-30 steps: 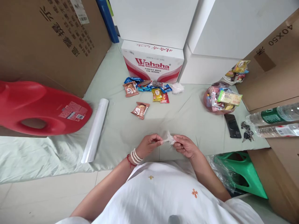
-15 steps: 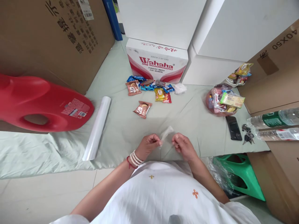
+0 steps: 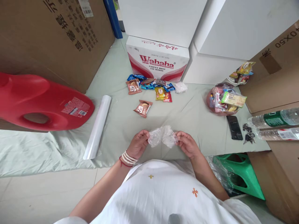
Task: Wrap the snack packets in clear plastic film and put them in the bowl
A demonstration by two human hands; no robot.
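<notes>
Wider apart than before, left hand and right hand pinch clear plastic film, perhaps a bag; tease it gently between them.

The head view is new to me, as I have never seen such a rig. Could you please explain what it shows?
There is no machine here. A camera worn on the person's head looks forward and down at their bare hands. The left hand and right hand hold crumpled clear plastic between them, one at each side. On the pale green cloth lie wrapped snacks, a white roll, a phone and keys. Behind some snacks stands a Wahaha box.
</notes>
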